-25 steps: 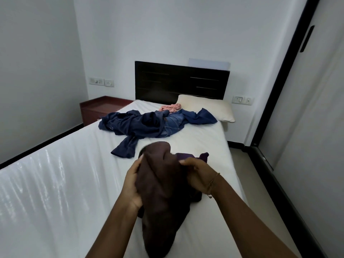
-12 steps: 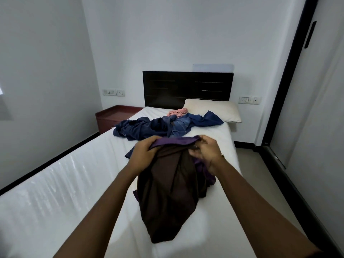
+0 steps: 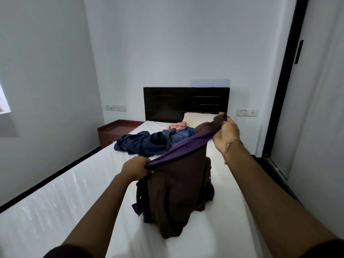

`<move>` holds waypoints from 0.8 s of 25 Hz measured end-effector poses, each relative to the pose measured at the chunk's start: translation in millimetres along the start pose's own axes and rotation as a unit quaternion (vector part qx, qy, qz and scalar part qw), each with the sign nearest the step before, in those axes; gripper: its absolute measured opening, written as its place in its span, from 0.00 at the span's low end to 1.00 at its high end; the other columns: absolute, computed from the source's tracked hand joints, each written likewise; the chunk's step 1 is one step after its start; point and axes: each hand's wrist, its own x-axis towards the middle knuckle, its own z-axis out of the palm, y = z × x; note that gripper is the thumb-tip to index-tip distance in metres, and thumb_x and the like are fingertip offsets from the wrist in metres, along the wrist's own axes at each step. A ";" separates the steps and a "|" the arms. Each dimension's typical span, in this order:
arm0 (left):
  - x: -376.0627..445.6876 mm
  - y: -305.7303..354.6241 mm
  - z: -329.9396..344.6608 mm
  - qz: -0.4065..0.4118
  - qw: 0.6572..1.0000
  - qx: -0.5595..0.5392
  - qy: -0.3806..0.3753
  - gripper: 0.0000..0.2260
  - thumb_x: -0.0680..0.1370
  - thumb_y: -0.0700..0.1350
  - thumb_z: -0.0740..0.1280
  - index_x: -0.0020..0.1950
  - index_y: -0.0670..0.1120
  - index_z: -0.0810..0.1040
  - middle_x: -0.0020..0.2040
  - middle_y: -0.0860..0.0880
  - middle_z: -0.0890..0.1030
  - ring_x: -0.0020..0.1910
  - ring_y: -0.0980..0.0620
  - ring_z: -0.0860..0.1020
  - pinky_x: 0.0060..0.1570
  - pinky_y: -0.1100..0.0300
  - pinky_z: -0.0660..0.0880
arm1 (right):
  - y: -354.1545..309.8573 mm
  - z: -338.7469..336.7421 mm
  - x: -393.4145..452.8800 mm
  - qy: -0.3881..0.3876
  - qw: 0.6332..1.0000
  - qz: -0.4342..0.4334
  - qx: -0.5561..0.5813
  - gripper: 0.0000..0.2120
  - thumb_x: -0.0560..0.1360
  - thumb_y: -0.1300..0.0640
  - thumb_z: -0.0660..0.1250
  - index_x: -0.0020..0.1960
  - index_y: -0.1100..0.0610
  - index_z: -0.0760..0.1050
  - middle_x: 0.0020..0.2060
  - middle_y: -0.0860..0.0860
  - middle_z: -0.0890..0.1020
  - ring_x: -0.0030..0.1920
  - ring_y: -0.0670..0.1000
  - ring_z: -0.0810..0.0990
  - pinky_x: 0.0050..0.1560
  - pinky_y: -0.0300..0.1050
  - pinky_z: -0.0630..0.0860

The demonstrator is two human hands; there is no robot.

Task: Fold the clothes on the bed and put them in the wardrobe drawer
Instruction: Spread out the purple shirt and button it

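A dark brown garment with a purple band (image 3: 176, 192) hangs from both my hands over the white bed (image 3: 65, 202). My left hand (image 3: 136, 167) grips the low left end of its purple edge. Higher and farther away, my right hand (image 3: 226, 132) pinches the other end, so the band stretches diagonally between them. The garment's lower part rests on the sheet. Behind it lies a heap of dark blue clothes (image 3: 147, 143), with a small pink garment (image 3: 176, 126) near the pillow (image 3: 197, 117).
A black headboard (image 3: 186, 101) stands at the far end of the bed. A reddish-brown bedside table (image 3: 115, 130) sits at the far left. White wardrobe doors with a black frame (image 3: 316, 108) line the right side, past a strip of floor.
My hands have drawn apart: the right rose and went toward the pillow, the left dropped. The purple band is now stretched out between them instead of bunched.
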 end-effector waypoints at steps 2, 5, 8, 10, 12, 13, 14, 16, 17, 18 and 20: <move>1.8 -4.6 -5.7 -0.013 0.998 0.037 0.053 0.14 0.76 0.44 0.64 0.61 0.48 0.75 0.57 0.46 0.79 0.57 0.44 0.76 0.51 0.55 0.72 | -10.6 -9.8 -4.5 0.017 0.996 -0.034 -0.081 0.16 0.77 0.67 0.52 0.36 0.54 0.69 0.19 0.45 0.71 0.26 0.46 0.67 0.35 0.38 0.66; 11.3 7.2 -30.6 -0.062 0.983 -0.046 0.165 0.12 0.77 0.39 0.58 0.60 0.39 0.72 0.57 0.37 0.77 0.57 0.37 0.75 0.51 0.50 0.70 | -8.7 -20.1 -8.1 0.013 0.934 -0.063 -0.351 0.12 0.77 0.64 0.55 0.40 0.56 0.74 0.33 0.51 0.76 0.35 0.49 0.73 0.35 0.39 0.68; 18.8 44.8 -73.1 -0.078 0.939 -0.211 0.261 0.07 0.78 0.38 0.57 0.50 0.36 0.73 0.53 0.35 0.78 0.53 0.37 0.75 0.46 0.52 0.67 | 0.6 -20.2 -13.0 -0.088 0.760 -0.080 -0.639 0.14 0.77 0.51 0.63 0.58 0.57 0.75 0.49 0.53 0.77 0.51 0.51 0.74 0.50 0.42 0.70; 17.9 78.8 -104.2 -0.025 0.910 -0.283 0.301 0.09 0.77 0.37 0.57 0.37 0.43 0.69 0.43 0.39 0.77 0.44 0.42 0.74 0.39 0.57 0.62 | 7.5 -7.2 -17.1 -0.198 0.698 -0.090 -0.682 0.34 0.71 0.43 0.69 0.72 0.50 0.61 0.54 0.48 0.73 0.56 0.48 0.72 0.60 0.44 0.69; 12.4 109.6 -130.6 0.074 0.870 -0.337 0.352 0.07 0.73 0.39 0.58 0.35 0.46 0.65 0.33 0.48 0.71 0.35 0.47 0.69 0.33 0.58 0.60 | 12.6 16.1 -22.8 -0.257 0.712 -0.092 -0.647 0.37 0.72 0.49 0.71 0.74 0.48 0.55 0.54 0.49 0.74 0.50 0.48 0.79 0.56 0.46 0.76; 9.8 119.6 -142.5 0.123 0.858 -0.328 0.375 0.02 0.70 0.41 0.58 0.38 0.45 0.66 0.31 0.50 0.69 0.32 0.49 0.67 0.32 0.59 0.59 | 11.2 28.5 -21.4 -0.244 0.745 -0.098 -0.613 0.29 0.75 0.57 0.67 0.72 0.51 0.61 0.51 0.52 0.77 0.39 0.48 0.82 0.45 0.46 0.81; 7.2 124.3 -154.3 0.153 0.858 -0.284 0.400 0.05 0.69 0.44 0.59 0.42 0.43 0.69 0.33 0.51 0.69 0.32 0.50 0.66 0.32 0.59 0.59 | 7.1 40.7 -17.3 -0.202 0.788 -0.115 -0.570 0.20 0.76 0.65 0.61 0.67 0.54 0.67 0.46 0.55 0.78 0.28 0.47 0.81 0.34 0.45 0.81; 7.9 115.9 -172.2 0.174 0.888 -0.125 0.407 0.15 0.71 0.51 0.67 0.49 0.42 0.71 0.41 0.49 0.71 0.37 0.48 0.70 0.36 0.59 0.63 | -10.3 58.4 -5.6 -0.065 0.862 -0.169 -0.473 0.19 0.74 0.72 0.50 0.54 0.56 0.73 0.39 0.57 0.77 0.23 0.49 0.77 0.26 0.44 0.78; 9.5 106.0 -177.2 0.169 0.905 -0.050 0.387 0.21 0.69 0.55 0.71 0.53 0.42 0.72 0.46 0.48 0.72 0.40 0.47 0.72 0.39 0.58 0.65 | -21.9 64.2 1.0 -0.007 0.886 -0.188 -0.425 0.19 0.72 0.72 0.49 0.49 0.57 0.73 0.39 0.57 0.76 0.26 0.52 0.76 0.27 0.44 0.78; 8.7 95.8 -178.4 0.161 0.919 0.008 0.360 0.26 0.67 0.57 0.73 0.55 0.42 0.71 0.50 0.47 0.72 0.42 0.45 0.74 0.40 0.57 0.67 | -31.9 68.4 7.5 0.027 0.905 -0.192 -0.379 0.18 0.71 0.72 0.48 0.45 0.57 0.73 0.38 0.56 0.75 0.30 0.53 0.74 0.30 0.45 0.77; 9.0 74.6 -165.5 0.149 0.930 0.084 0.325 0.24 0.70 0.52 0.73 0.59 0.42 0.70 0.55 0.44 0.73 0.46 0.40 0.76 0.41 0.53 0.69 | -45.6 75.1 9.4 0.048 0.944 -0.164 -0.284 0.17 0.70 0.72 0.47 0.39 0.56 0.71 0.35 0.53 0.73 0.32 0.51 0.71 0.31 0.43 0.71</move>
